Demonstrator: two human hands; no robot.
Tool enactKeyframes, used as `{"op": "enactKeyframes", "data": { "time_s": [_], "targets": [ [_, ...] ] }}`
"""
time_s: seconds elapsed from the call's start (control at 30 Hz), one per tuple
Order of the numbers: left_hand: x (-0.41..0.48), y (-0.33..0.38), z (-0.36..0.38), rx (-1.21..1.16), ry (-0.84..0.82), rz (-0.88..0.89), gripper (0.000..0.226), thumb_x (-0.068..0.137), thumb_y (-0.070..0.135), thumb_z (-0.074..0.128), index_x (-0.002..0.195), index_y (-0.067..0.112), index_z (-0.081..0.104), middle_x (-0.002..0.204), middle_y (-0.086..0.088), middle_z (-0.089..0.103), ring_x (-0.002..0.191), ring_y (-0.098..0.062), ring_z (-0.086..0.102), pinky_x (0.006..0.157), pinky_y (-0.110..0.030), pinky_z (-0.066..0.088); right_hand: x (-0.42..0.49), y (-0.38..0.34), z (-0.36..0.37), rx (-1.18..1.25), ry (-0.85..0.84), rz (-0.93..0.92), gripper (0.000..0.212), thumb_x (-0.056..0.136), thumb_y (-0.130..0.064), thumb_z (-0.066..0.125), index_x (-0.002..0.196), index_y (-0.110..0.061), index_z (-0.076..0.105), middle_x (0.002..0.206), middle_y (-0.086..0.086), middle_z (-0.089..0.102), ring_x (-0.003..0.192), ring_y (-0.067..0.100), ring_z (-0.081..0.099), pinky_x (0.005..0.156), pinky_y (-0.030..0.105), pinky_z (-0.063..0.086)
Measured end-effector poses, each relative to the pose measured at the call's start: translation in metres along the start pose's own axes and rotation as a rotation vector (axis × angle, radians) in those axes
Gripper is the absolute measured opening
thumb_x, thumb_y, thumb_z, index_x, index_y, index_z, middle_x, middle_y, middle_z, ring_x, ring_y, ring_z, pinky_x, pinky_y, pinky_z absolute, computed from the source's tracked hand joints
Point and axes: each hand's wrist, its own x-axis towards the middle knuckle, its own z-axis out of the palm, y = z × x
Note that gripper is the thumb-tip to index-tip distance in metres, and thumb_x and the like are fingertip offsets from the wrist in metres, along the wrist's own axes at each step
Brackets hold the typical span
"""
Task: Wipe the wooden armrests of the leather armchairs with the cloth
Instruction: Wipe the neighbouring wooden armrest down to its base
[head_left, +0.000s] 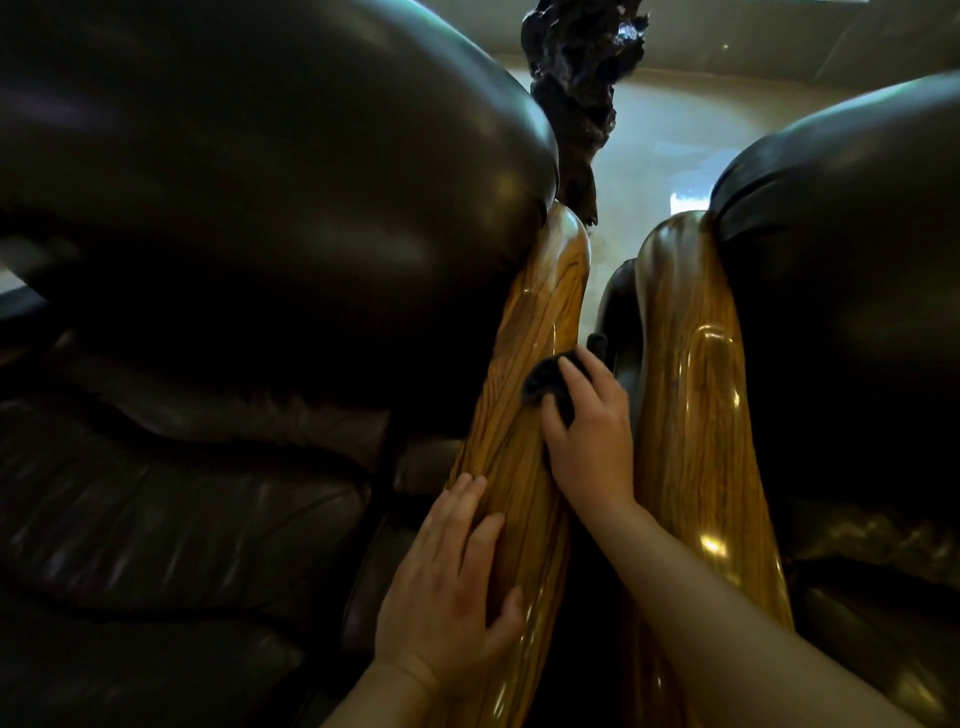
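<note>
Left hand (452, 587) flat, right hand (587, 421) clutching cloth (543, 387)

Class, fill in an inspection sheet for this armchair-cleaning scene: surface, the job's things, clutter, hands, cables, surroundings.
Surface: left wooden armrest, glossy, grained; it is the one under the cloth.
Job's things: dark cloth bunched on that armrest; right wooden armrest alongside, untouched; dark leather armchairs on both sides.
Clutter: nothing seen.
Hands: right hand presses the cloth onto the left armrest; left hand lies flat and bare lower on the same armrest.
Cables: nothing seen.
Surroundings: pale shiny floor beyond the chairs; a dark gnarled object stands there, identity unclear.
</note>
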Motion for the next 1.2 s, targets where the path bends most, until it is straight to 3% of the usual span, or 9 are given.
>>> {"op": "enactKeyframes", "data": {
  "time_s": [0.1, 0.33, 0.53, 0.67, 0.8, 0.9, 1.0, 1.07, 1.2],
  "targets": [
    [0.0, 0.0, 0.001, -0.003, -0.006, -0.004, 0.062, 0.079, 0.05, 0.059, 0.129, 0.016, 0.051, 0.159, -0.01, 0.031, 0.15, -0.023, 0.021, 0.116, -0.043, 0.028, 0.001, -0.002, -0.004, 0.002, -0.052, 0.029, 0.048, 0.097, -0.024, 0.056, 0.143, -0.013, 0.05, 0.151, 0.003, 0.046, 0.141, 0.018, 0.039, 0.117, 0.036, 0.032],
    [0.001, 0.0, 0.0, -0.034, 0.008, 0.012, 0.06, 0.081, 0.05, 0.058, 0.129, 0.016, 0.05, 0.159, -0.009, 0.031, 0.151, -0.024, 0.021, 0.117, -0.045, 0.032, -0.033, 0.01, -0.023, -0.122, -0.167, -0.295, 0.045, 0.091, -0.024, 0.058, 0.135, -0.014, 0.059, 0.147, 0.002, 0.051, 0.141, 0.021, 0.036, 0.115, 0.034, 0.024],
    [0.001, -0.002, 0.003, -0.034, 0.018, 0.022, 0.061, 0.079, 0.049, 0.061, 0.129, 0.016, 0.05, 0.159, -0.008, 0.031, 0.151, -0.022, 0.02, 0.118, -0.04, 0.023, 0.049, -0.007, -0.001, -0.126, -0.13, -0.075, 0.046, 0.096, -0.024, 0.055, 0.141, -0.015, 0.053, 0.155, 0.005, 0.041, 0.147, 0.027, 0.028, 0.12, 0.044, 0.026],
    [0.002, -0.002, 0.002, -0.055, 0.022, 0.028, 0.061, 0.08, 0.049, 0.06, 0.129, 0.014, 0.05, 0.158, -0.012, 0.034, 0.149, -0.026, 0.024, 0.114, -0.048, 0.034, 0.01, 0.004, -0.013, -0.181, -0.213, -0.38, 0.038, 0.092, -0.026, 0.057, 0.128, -0.016, 0.065, 0.145, 0.002, 0.053, 0.145, 0.027, 0.032, 0.119, 0.047, 0.028],
    [0.002, -0.002, 0.002, -0.056, 0.013, 0.024, 0.061, 0.08, 0.051, 0.059, 0.129, 0.016, 0.048, 0.159, -0.01, 0.032, 0.15, -0.025, 0.023, 0.115, -0.047, 0.033, 0.011, 0.008, -0.023, -0.208, -0.212, -0.569, 0.03, 0.09, -0.028, 0.057, 0.113, -0.017, 0.072, 0.123, -0.001, 0.067, 0.121, 0.023, 0.051, 0.103, 0.044, 0.042],
    [0.002, -0.003, 0.002, -0.085, 0.029, 0.029, 0.062, 0.077, 0.051, 0.062, 0.127, 0.017, 0.05, 0.159, -0.007, 0.03, 0.15, -0.023, 0.024, 0.115, -0.044, 0.028, 0.058, -0.019, -0.014, -0.119, -0.099, -0.423, 0.027, 0.093, -0.028, 0.053, 0.111, -0.019, 0.071, 0.109, -0.002, 0.07, 0.1, 0.02, 0.056, 0.089, 0.035, 0.044],
    [0.003, -0.002, 0.001, -0.09, 0.035, 0.029, 0.063, 0.075, 0.051, 0.064, 0.126, 0.018, 0.05, 0.159, -0.007, 0.033, 0.149, -0.023, 0.026, 0.115, -0.048, 0.035, 0.104, -0.03, 0.001, -0.075, -0.139, -0.226, 0.036, 0.097, -0.036, 0.05, 0.13, -0.024, 0.062, 0.137, 0.001, 0.057, 0.125, 0.027, 0.049, 0.103, 0.034, 0.037],
    [0.002, -0.001, 0.002, -0.088, 0.029, 0.023, 0.063, 0.075, 0.05, 0.065, 0.127, 0.018, 0.049, 0.158, -0.007, 0.033, 0.149, -0.023, 0.026, 0.115, -0.048, 0.035, 0.112, -0.024, 0.013, -0.309, -0.251, -0.2, 0.052, 0.098, -0.05, 0.046, 0.146, -0.029, 0.045, 0.16, 0.004, 0.031, 0.146, 0.033, 0.027, 0.115, 0.047, 0.027],
    [0.002, -0.002, 0.001, -0.077, 0.017, 0.023, 0.064, 0.075, 0.052, 0.063, 0.128, 0.02, 0.049, 0.16, -0.004, 0.029, 0.15, -0.021, 0.023, 0.115, -0.043, 0.028, 0.126, -0.011, 0.02, -0.36, -0.26, -0.158, 0.063, 0.097, -0.051, 0.048, 0.153, -0.024, 0.033, 0.165, 0.007, 0.02, 0.151, 0.034, 0.016, 0.121, 0.05, 0.022]
  ]
}}
